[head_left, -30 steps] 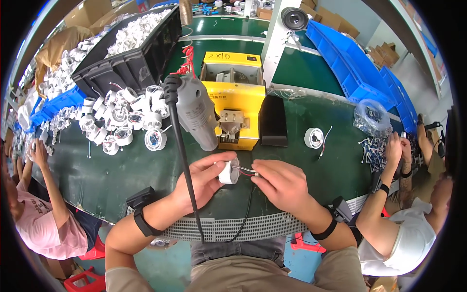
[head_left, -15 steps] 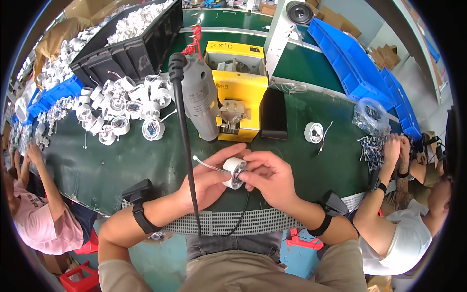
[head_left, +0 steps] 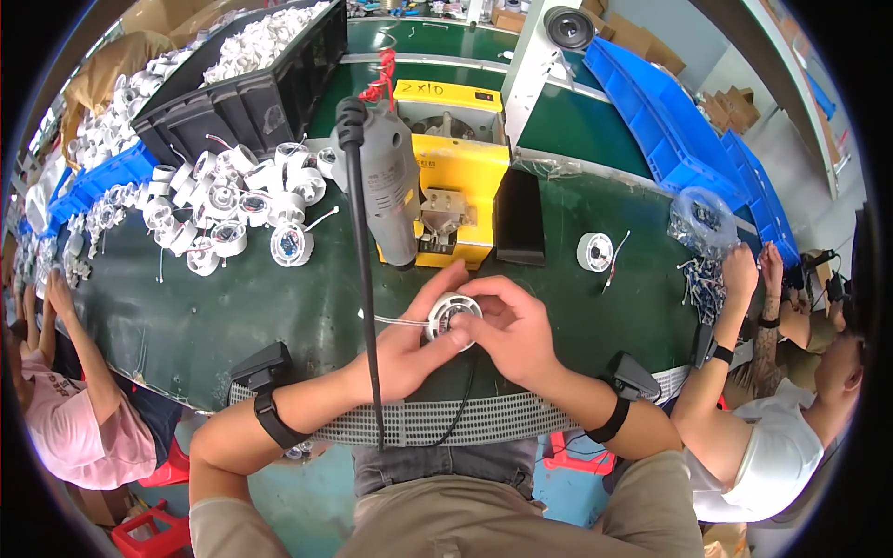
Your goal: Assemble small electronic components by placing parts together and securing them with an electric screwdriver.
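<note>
Between my hands, over the near part of the green table, is a round white plastic housing (head_left: 453,307) with a circuit board inside and a white cable trailing left. My left hand (head_left: 409,346) grips the housing from its left side. My right hand (head_left: 512,333) wraps its right side, the thumb pressed down on the inner board. Just beyond my hands hangs a grey electric screwdriver (head_left: 391,186) with a black cord. Behind it stands a yellow screw feeder (head_left: 456,172).
Similar white housings (head_left: 228,205) lie heaped at left, before a black bin (head_left: 223,102) of white parts. A single white housing (head_left: 594,252) lies to the right. Blue trays (head_left: 665,121) stand far right. Co-workers' hands (head_left: 741,272) work at both sides, at right near small wired parts (head_left: 704,290).
The housing has tipped so its open face with the board now points more upward. My right thumb has moved onto the board, and my left thumb lies along the near rim.
</note>
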`<state>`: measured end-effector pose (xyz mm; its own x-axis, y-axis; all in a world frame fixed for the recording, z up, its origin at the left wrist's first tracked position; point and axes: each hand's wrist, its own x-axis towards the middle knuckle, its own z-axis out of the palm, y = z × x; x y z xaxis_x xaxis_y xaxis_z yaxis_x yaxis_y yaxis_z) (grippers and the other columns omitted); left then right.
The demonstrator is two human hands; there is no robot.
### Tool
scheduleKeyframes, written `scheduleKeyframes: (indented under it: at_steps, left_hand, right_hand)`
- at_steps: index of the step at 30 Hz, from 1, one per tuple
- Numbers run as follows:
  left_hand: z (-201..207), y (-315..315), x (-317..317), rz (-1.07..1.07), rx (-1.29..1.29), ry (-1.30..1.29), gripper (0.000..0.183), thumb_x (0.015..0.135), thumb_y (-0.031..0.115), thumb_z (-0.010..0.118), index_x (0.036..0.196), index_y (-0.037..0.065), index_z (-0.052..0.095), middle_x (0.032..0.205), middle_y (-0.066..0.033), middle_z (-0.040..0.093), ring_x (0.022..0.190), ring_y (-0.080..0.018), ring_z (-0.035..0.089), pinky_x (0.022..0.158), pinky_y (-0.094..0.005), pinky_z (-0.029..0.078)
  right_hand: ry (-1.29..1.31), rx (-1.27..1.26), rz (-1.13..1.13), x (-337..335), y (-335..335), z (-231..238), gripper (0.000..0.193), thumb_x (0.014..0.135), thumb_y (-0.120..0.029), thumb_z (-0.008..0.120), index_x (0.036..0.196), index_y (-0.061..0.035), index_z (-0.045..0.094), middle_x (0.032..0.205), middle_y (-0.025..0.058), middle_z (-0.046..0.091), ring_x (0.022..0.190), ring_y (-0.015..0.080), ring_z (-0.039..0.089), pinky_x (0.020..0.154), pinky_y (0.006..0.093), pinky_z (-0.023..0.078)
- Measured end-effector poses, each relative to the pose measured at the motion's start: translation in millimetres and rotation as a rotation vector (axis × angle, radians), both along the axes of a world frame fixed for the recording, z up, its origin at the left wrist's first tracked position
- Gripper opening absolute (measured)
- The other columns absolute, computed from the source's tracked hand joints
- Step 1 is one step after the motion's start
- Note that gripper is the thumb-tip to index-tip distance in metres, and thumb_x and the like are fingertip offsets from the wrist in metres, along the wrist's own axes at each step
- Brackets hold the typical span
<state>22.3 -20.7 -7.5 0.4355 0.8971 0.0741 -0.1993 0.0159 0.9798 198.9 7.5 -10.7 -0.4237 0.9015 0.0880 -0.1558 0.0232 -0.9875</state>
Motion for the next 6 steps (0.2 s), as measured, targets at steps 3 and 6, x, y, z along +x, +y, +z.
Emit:
scheduleKeyframes:
  at_steps: [3, 6]
  left_hand:
    - [4, 5, -8, 0.01, -0.129, 0.01, 0.058, 0.095, 0.011, 0.056, 0.146, 0.006, 0.028, 0.131, -0.0105, 0.048, 0.114, -0.0144, 0.05, 0.091, -0.0303, 0.047]
    - [-4, 10, -11, 0.063, -0.24, -0.113, 0.052, 0.094, 0.006, 0.055, 0.143, 0.006, 0.037, 0.122, -0.0072, 0.056, 0.103, -0.0147, 0.059, 0.076, -0.0295, 0.058]
  right_hand:
    - [-0.242, 0.203, -0.018, 4, 8, 10, 0.027, 0.087, 0.003, 0.062, 0.114, 0.0009, 0.058, 0.107, 0.011, 0.062, 0.097, 0.0174, 0.063, 0.081, 0.0283, 0.053]
    - [-0.542, 0.681, -0.127, -2, 17, 19, 0.032, 0.089, -0.003, 0.062, 0.121, -0.0066, 0.06, 0.108, 0.0102, 0.063, 0.093, 0.0287, 0.065, 0.083, 0.0325, 0.053]
